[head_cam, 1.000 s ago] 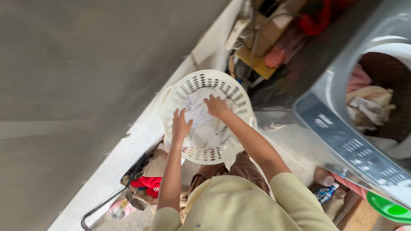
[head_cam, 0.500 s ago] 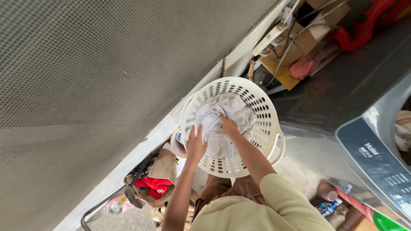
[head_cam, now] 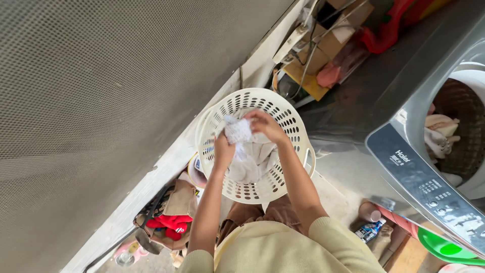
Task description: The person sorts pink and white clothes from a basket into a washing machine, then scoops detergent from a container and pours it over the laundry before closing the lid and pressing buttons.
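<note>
Your left hand [head_cam: 224, 150] and right hand [head_cam: 266, 125] are both closed on the same small white cloth [head_cam: 237, 130], bunched between them just above the basket [head_cam: 290, 119]. Left grips its lower edge, right has fingers curled over the top; neither hand is open.

Directly under the hands: more pale laundry [head_cam: 252, 161] lying in the basket bottom, basket rim all round your wrists.

Right of your right arm, well apart: washer [head_cam: 414, 167] with its drum open and clothes inside. Left of your left arm: mesh screen [head_cam: 101, 101]. Below your left elbow: red cloth [head_cam: 169, 223] among floor clutter.

Risks, as I judge them: the cloth is wadded, so a loose pinch could let it slip back into the pile. Basket looks perched, so an elbow knock could tip it.
</note>
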